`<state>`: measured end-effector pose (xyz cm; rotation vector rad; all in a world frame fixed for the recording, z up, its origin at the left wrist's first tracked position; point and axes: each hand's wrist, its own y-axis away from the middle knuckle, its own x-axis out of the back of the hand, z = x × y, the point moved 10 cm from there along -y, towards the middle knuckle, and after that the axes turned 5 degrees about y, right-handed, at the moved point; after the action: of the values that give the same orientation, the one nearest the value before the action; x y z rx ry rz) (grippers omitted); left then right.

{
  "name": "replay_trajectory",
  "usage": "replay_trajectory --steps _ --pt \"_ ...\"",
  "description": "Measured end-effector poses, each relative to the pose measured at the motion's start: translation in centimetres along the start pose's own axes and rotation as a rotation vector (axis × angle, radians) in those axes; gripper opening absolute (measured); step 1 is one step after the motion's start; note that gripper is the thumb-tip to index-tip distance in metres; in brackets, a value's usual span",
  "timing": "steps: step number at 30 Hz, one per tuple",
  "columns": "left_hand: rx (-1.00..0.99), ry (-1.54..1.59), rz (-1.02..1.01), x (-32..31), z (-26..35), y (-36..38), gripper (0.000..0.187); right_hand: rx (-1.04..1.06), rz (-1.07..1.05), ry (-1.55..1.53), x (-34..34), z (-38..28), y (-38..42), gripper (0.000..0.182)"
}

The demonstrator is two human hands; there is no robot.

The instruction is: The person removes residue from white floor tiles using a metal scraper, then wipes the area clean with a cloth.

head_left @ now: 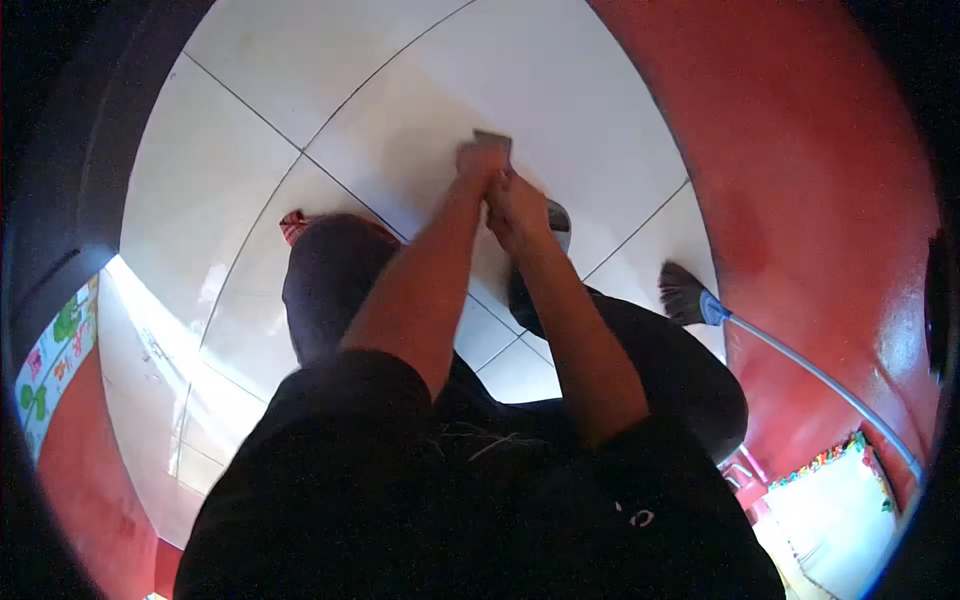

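Both hands meet low over the white tiled floor (pixel 560 90), in front of my knees. My left hand (pixel 483 160) has its fingers closed on a small flat grey-brown piece (pixel 495 139), whose edge shows beyond the fingers; what it is cannot be made out. Just beside it and touching it is my right hand (pixel 522 205), with its fingers bent together near the other hand's wrist. Anything inside its grip is hidden. The arms look crossed or close together, and the hands are slightly blurred.
A broom with dark bristles (pixel 682 295) and a blue handle (pixel 820 375) leans at the right by the red wall (pixel 790 150). My bent knees flank the arms. A white item with a colourful edge (pixel 835 510) lies lower right. Light falls on the floor at left.
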<state>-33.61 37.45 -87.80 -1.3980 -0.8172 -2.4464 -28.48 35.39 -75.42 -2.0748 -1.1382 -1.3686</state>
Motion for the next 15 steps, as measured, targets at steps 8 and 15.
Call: replay_trajectory --steps 8,15 --pt "0.044 0.131 -0.213 -0.9 5.8 -1.4 0.022 -0.078 -0.219 -0.399 -2.3 11.5 1.6 0.022" --pt "-0.012 0.046 -0.425 0.1 5.7 -2.2 0.025 -0.253 -0.192 -0.641 0.2 9.7 0.2 0.016"
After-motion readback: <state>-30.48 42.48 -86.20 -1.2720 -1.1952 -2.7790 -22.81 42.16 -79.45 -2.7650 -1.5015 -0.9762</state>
